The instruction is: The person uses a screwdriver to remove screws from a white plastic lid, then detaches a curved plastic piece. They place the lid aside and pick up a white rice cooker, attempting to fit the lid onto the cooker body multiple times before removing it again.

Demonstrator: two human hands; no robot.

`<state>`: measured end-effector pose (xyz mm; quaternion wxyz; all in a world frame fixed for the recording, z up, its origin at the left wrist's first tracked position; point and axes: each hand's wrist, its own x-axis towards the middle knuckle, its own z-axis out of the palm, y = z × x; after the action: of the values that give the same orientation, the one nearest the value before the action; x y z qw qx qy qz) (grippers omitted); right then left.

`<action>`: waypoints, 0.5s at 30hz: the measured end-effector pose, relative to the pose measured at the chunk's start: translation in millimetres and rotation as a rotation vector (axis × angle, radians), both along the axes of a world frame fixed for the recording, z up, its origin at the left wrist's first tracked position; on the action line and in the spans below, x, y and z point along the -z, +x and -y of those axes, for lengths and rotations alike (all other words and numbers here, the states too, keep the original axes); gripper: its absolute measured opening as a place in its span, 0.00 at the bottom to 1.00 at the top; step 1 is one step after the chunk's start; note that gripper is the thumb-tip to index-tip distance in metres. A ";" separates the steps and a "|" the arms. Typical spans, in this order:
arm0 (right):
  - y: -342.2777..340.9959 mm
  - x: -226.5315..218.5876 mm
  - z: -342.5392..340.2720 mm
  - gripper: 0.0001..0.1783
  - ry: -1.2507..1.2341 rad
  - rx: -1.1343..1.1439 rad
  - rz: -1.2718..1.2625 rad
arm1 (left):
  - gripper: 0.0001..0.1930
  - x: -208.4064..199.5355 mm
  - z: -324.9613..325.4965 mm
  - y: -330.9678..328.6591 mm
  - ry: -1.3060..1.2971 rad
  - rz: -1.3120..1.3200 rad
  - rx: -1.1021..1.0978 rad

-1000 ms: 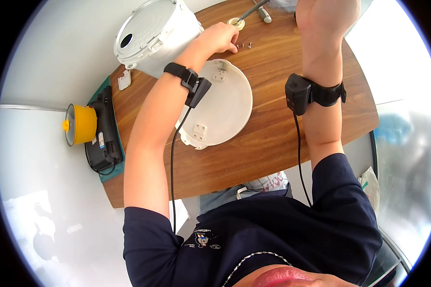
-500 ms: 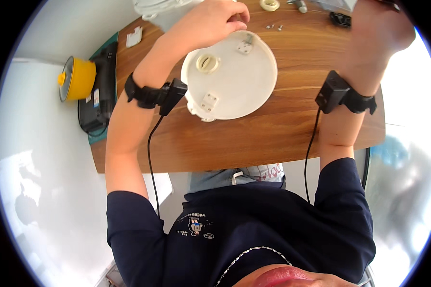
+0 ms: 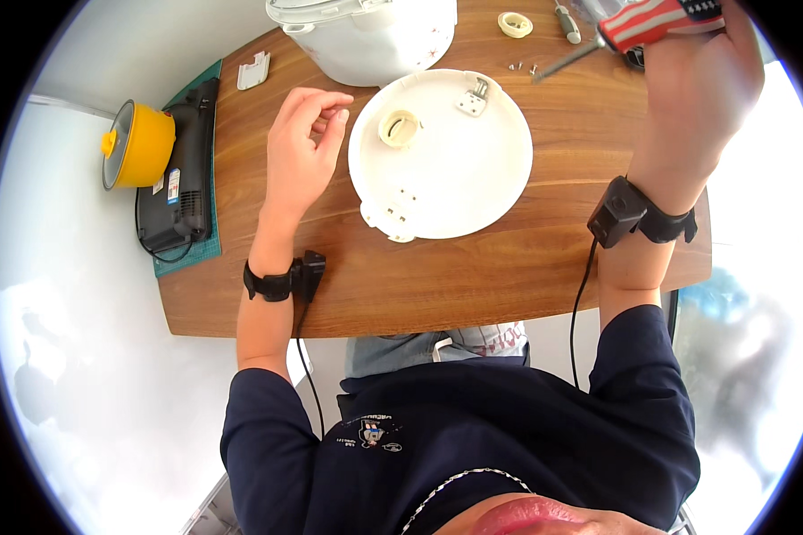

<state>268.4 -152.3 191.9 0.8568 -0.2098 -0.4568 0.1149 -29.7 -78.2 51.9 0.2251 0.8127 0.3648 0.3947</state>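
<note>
My right hand (image 3: 700, 80) is closed around the handle of a screwdriver (image 3: 642, 25) with a red, white and dark blue handle. Its metal shaft points left and down, above some small screws (image 3: 522, 68) on the table. My left hand (image 3: 303, 152) is over the table beside the left edge of a round white plastic lid (image 3: 473, 183). Its fingers are loosely bent, the thumb apart, and nothing shows in them. On the lid lie a cream ring (image 3: 400, 129) and a small white bracket with metal parts (image 3: 473, 100). Small dark holes mark the lid's lower left.
Behind the lid stands a large white pot-like appliance body (image 3: 366, 49). Another cream ring (image 3: 515, 24) and a grey-handled tool (image 3: 567, 23) are at the back. A white plastic piece (image 3: 253, 71) lies far left, near a black appliance (image 3: 174, 174) and a yellow pot (image 3: 143, 143).
My left hand has drawn back from the lid's far edge toward the left. The screwdriver in my right hand has come into view. A pale piece at the lid's lower left no longer shows.
</note>
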 end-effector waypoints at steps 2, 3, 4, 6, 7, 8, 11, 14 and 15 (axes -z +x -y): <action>-9.7 -0.8 -0.3 0.16 -0.044 -0.019 -0.012 | 0.07 5.9 1.0 -4.7 0.034 0.037 -0.021; -11.4 -1.4 -2.3 0.15 -0.067 -0.020 0.015 | 0.08 3.0 3.4 -5.1 0.057 0.019 -0.020; -11.9 -1.5 -3.1 0.14 -0.089 -0.017 0.042 | 0.09 -2.5 7.6 -3.3 0.077 0.002 -0.013; -5.1 -0.6 -7.6 0.14 -0.138 0.008 0.141 | 0.11 -16.6 22.9 2.1 0.119 -0.069 0.065; -3.1 -0.4 -9.6 0.14 -0.165 0.020 0.175 | 0.14 -24.9 35.9 6.3 0.142 -0.124 0.132; -2.1 0.2 -10.0 0.14 -0.201 0.038 0.180 | 0.20 -32.9 51.4 12.9 0.113 -0.198 0.233; 4.4 -0.7 -12.1 0.16 -0.309 -0.001 0.192 | 0.34 -30.8 90.9 38.6 0.146 -0.369 0.432; -2.7 -3.7 -11.0 0.18 -0.447 -0.010 0.160 | 0.44 -12.2 110.0 56.4 0.211 -0.545 0.451; -7.9 -5.4 -10.1 0.19 -0.494 0.003 0.148 | 0.47 -5.9 112.6 59.9 0.229 -0.607 0.441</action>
<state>260.5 -142.2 197.3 0.7442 -0.4210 -0.4759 0.2062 30.2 -190.8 57.8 0.0941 0.9712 0.1851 0.1170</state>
